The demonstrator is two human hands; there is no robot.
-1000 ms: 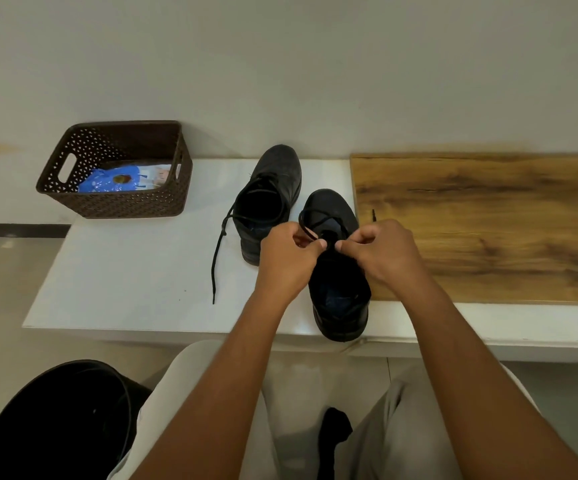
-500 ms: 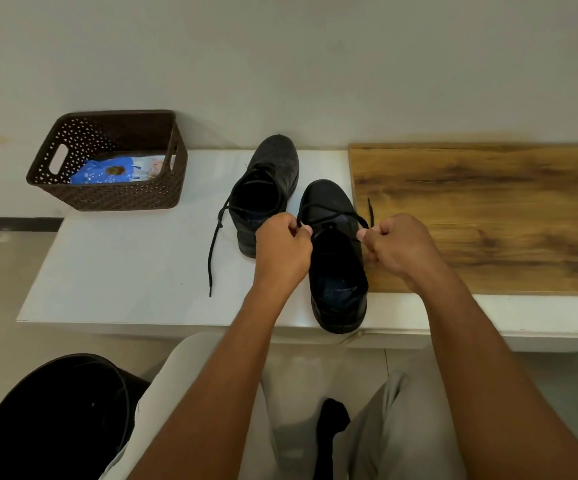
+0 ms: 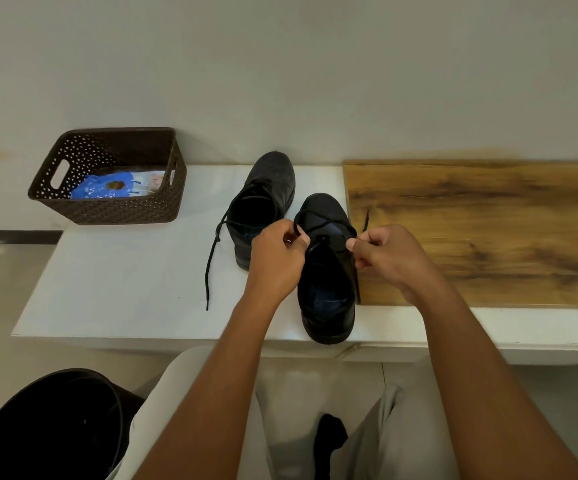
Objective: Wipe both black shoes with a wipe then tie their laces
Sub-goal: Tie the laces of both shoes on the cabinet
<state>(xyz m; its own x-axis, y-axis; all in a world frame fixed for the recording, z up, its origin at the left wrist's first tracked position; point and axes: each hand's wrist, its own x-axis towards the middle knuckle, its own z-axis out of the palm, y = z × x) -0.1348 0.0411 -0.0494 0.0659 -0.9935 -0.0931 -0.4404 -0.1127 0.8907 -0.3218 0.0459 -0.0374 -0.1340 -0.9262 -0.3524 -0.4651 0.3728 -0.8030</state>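
A white desk (image 3: 114, 278) against a pale wall carries a wooden board (image 3: 481, 230), a basket (image 3: 107, 206) and two shoes — left hand (image 3: 275, 259) and right hand (image 3: 388, 254) each pinch the near shoe (image 3: 327, 292)'s lace (image 3: 322, 223).

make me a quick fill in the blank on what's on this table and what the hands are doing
1. Both hands pinch the lace of the black leather shoe nearer the table's ____ edge.
2. The brown perforated plastic basket holds a ____ packet.
3. The other black shoe has a loose lace trailing on its ____ side.

Missing words: front; blue; left
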